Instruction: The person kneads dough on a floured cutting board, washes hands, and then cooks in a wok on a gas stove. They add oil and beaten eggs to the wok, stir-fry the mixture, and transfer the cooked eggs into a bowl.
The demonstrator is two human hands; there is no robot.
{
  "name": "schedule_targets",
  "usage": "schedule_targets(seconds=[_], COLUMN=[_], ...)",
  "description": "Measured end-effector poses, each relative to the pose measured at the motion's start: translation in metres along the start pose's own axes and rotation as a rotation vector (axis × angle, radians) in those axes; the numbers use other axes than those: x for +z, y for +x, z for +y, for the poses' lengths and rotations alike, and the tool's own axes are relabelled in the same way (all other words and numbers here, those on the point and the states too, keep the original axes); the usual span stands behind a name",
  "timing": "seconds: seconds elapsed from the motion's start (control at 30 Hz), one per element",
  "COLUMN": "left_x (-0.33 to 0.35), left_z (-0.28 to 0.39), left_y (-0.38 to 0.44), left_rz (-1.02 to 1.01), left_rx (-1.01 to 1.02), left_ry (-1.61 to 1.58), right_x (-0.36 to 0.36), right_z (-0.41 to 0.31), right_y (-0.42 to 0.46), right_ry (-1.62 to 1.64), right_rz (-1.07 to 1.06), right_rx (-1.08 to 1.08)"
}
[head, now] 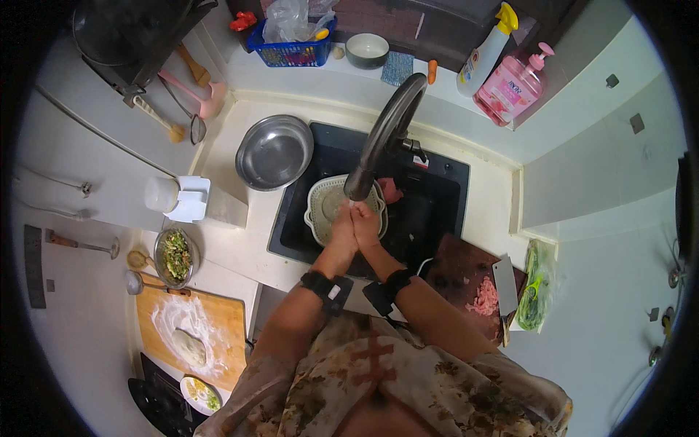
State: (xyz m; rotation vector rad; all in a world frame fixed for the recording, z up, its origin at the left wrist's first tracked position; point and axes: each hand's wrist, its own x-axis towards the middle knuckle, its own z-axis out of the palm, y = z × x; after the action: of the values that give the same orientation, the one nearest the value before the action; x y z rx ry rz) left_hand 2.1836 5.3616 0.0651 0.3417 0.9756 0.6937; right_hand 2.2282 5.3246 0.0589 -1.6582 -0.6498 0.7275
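Observation:
My left hand point(342, 232) and my right hand point(366, 223) are pressed together directly below the spout of the dark metal faucet point(377, 131). Their fingers are curled inward and partly hide one another, so whether anything is between them cannot be told. Beneath them, a white plastic colander basket point(309, 214) with two handles sits in the black sink point(437, 205). Clear or greyish contents in the basket are hard to make out. A pink item point(389, 190), perhaps a cloth, lies against the basket's far right side.
Left of the sink stands a steel bowl point(274, 153). On the right, a cleaver point(505, 287) and minced meat point(484, 297) lie on a dark cutting board point(450, 262). Dough point(189, 347) rests on a floured wooden board point(229, 328), near a bowl of chopped filling point(176, 257).

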Motion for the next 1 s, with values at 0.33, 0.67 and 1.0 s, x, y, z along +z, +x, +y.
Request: schedule_targets(seconds=[0.33, 0.67, 1.0], left_x=[0.038, 0.028, -0.011], left_z=[-0.007, 0.007, 0.03], left_y=[-0.051, -0.044, -0.016], left_rz=[0.015, -0.316, -0.106], left_rx=[-0.126, -0.05, 0.435], left_ry=[-0.059, -0.436, 0.988], right_x=[-0.029, -0.036, -0.203], right_z=[0.091, -0.01, 0.047], right_y=[0.055, 0.026, 0.16], right_ry=[0.728, 0.991, -0.169], right_rz=[-0.129, -0.359, 0.409], right_rx=[0.543, 0.588, -0.226])
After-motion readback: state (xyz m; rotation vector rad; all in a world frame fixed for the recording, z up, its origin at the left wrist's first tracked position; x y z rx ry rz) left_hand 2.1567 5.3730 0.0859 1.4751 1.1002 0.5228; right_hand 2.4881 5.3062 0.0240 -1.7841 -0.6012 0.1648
